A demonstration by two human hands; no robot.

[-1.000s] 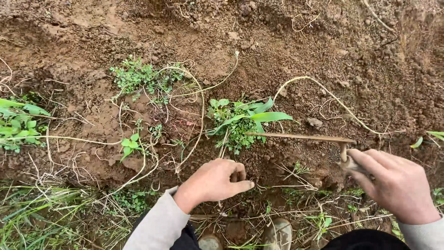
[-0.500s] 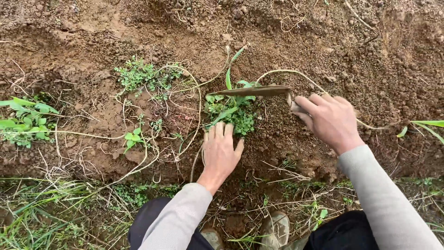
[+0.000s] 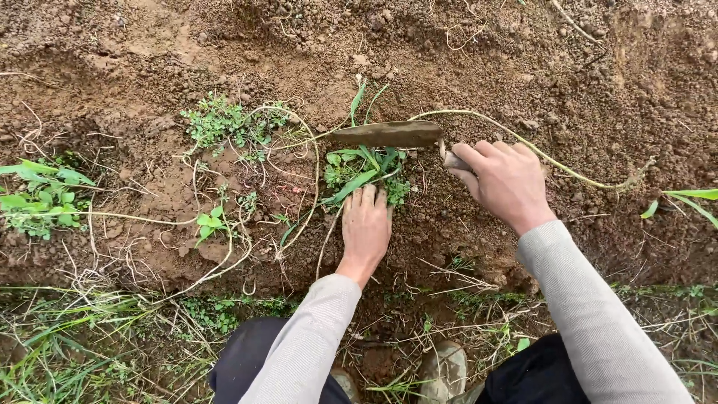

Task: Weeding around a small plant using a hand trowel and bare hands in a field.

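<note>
Right hand (image 3: 505, 179) clenched round the handle of a muddy blade (image 3: 385, 135), blade stretched leftward from its fingers, left hand (image 3: 366, 224) released — flat on soil, fingertips touching a green weed (image 3: 359, 170) just under the blade

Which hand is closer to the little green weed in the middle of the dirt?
Left. The left hand lies flat with fingertips touching the green weed; the right hand sits to its right, gripping the blade tool just above it.

Left hand (image 3: 365, 228) flat against green weed (image 3: 359, 168), right hand (image 3: 505, 182) apparently gripping hoe blade (image 3: 387, 134)
</note>
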